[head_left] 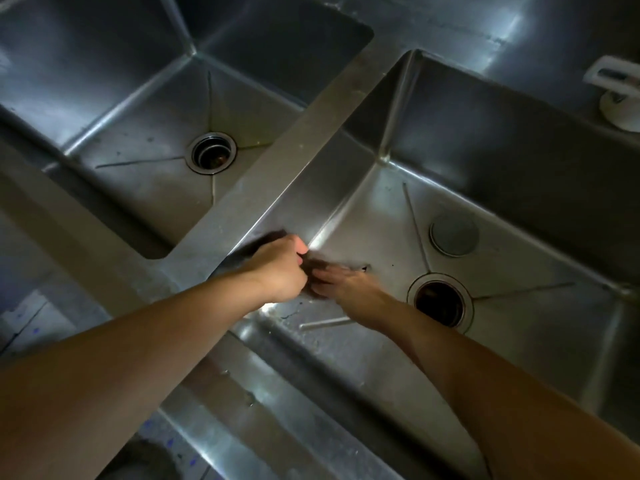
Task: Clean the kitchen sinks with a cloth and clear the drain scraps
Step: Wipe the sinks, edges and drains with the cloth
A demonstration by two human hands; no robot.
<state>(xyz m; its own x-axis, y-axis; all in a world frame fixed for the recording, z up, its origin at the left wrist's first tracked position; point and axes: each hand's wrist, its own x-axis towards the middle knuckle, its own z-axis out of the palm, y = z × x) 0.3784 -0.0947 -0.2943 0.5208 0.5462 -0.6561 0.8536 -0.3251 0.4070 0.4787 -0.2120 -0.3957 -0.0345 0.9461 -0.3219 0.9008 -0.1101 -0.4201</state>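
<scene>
Two steel sinks lie side by side, split by a flat divider [277, 161]. Both of my hands are low in the right sink [519, 188], at its left wall. My left hand [280, 268] has curled fingers and grips a dark cloth [313, 268], which is blurred and mostly hidden by the hand. My right hand [343, 284] lies with straight fingers on the sink floor, touching the cloth's edge. The right drain [440, 303] is open and dark inside. A round grey drain cover [454, 235] lies on the floor behind it. The left sink's drain [211, 152] holds a strainer with brownish scraps.
A white plastic object [616, 98] sits on the back ledge at the far right. The front rim [242, 393] of the right sink is wet and shiny. The left sink [138, 98] holds nothing but its drain.
</scene>
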